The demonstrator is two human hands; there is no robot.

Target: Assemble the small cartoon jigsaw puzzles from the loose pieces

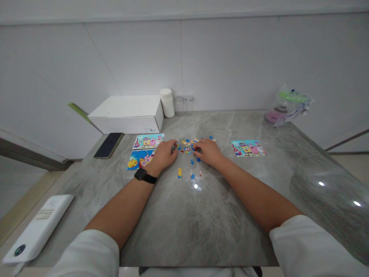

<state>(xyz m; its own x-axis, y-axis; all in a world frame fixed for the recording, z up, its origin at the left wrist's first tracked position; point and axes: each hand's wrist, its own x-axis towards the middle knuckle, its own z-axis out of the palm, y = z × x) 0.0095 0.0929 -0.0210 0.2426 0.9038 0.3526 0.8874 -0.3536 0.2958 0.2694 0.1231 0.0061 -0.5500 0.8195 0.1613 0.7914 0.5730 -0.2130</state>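
Hands flat-ish on grey marble table [219, 215], both at puzzle pile. Left hand [163, 153] palm down, fingers loosely curled, tips touching left edge of loose puzzle pieces [188, 146]; whether it pinches a piece, cannot tell. Right hand [208, 151] palm down, fingers bent narrow, tips on right edge of same pile; looks like resting on pieces, actual hold cannot tell. Black watch [142, 175] on left wrist. White sleeves pushed up both arms.

Pile sits mid-table, between the two hands, at 12 o'clock from the wearer. Pieces too small and blurred to count in the heap; stray pieces [190, 174] just nearer the wearer at 6 o'clock of pile, about three apart from heap, plus a couple more close under the right hand.

Picture cards: three total. Two cards [144, 151] stacked one above other at 9 o'clock of left hand, lower one partly under the hand. One card [248, 148] at 3 o'clock of right hand, well apart.

One phone [108, 145] face up at 9 o'clock of cards. One white box [128, 114] at 11 o'clock. One white jar [167, 102] beside box, two clear glasses [184, 104] just right of jar. One plastic bag [288, 104] with coloured stuff at 2 o'clock. One white device [37, 229] at 8 o'clock table edge.
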